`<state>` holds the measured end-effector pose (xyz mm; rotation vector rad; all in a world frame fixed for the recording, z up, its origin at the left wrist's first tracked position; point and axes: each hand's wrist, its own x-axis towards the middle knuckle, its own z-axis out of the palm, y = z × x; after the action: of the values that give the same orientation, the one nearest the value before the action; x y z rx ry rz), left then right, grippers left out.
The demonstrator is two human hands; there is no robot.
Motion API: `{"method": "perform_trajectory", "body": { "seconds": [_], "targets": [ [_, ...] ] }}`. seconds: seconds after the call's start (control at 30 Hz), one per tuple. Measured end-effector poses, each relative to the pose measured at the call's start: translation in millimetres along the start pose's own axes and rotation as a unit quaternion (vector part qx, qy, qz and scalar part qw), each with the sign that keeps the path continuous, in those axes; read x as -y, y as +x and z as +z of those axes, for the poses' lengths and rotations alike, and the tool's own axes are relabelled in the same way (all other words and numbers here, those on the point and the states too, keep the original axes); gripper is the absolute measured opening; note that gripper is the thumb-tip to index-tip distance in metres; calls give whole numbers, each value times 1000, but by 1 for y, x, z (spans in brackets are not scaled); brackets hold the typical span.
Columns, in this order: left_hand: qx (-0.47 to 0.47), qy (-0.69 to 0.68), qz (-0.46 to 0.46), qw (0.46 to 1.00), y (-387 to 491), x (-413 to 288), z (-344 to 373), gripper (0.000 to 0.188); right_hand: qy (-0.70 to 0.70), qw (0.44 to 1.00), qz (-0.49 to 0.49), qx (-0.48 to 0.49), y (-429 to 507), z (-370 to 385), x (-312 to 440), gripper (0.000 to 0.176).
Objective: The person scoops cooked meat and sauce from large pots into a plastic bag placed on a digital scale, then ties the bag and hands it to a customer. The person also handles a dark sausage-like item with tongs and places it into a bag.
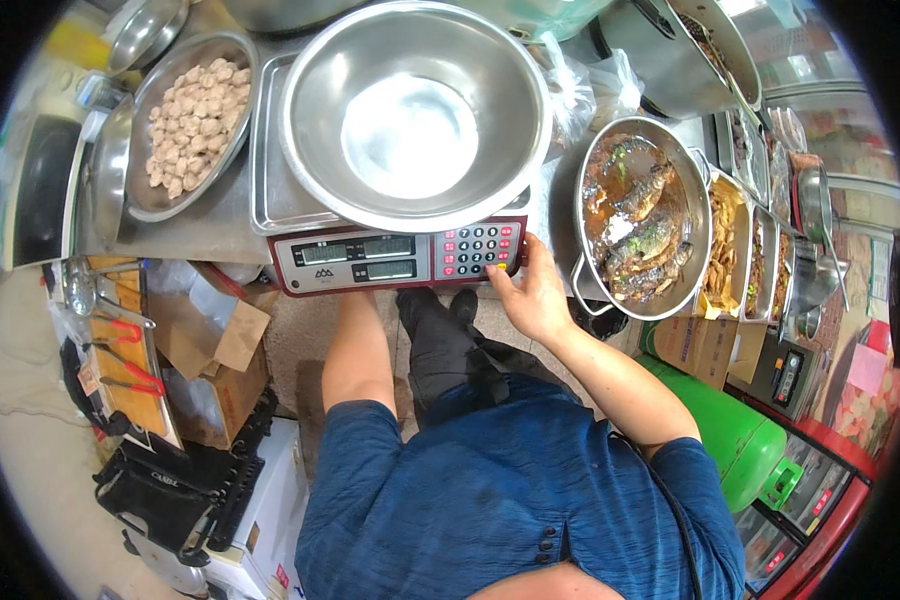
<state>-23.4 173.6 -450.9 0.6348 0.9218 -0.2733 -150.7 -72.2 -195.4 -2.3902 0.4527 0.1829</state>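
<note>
A digital scale (354, 262) with a red-edged front panel, several small displays and a keypad stands before me. On top of it rests a wide stainless steel basin (412, 135) with nothing in it, partly over a metal tray (268, 150). My right hand (529, 289) grips the scale's lower right corner. Its thumb lies on the bottom of the keypad, and its fingers wrap the side edge. My left forearm reaches beneath the scale's front edge, so the left hand is hidden.
Left stands a steel bowl of meatballs (195, 124). Right is a two-handled pan of cooked fish (645, 225) in sauce, then food trays (727, 247) and a large pot (667, 67). Below are a cardboard box (225, 390), a green gas cylinder (720, 427) and red-handled tools (139, 375).
</note>
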Motion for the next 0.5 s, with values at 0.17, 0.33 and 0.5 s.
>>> {"method": "perform_trajectory", "body": {
  "seconds": [0.17, 0.33, 0.5],
  "targets": [
    [-24, 66, 13, 997, 15, -5, -19, 19, 88, 994, 52, -42, 13, 16, -7, 56],
    [-28, 122, -2, 992, 42, -12, -23, 19, 59, 995, 55, -60, 14, 15, -1, 56],
    [-66, 209, 16, 975, 36, -31, -53, 18, 70, 992, 59, -81, 10, 12, 2, 51]
  ]
}}
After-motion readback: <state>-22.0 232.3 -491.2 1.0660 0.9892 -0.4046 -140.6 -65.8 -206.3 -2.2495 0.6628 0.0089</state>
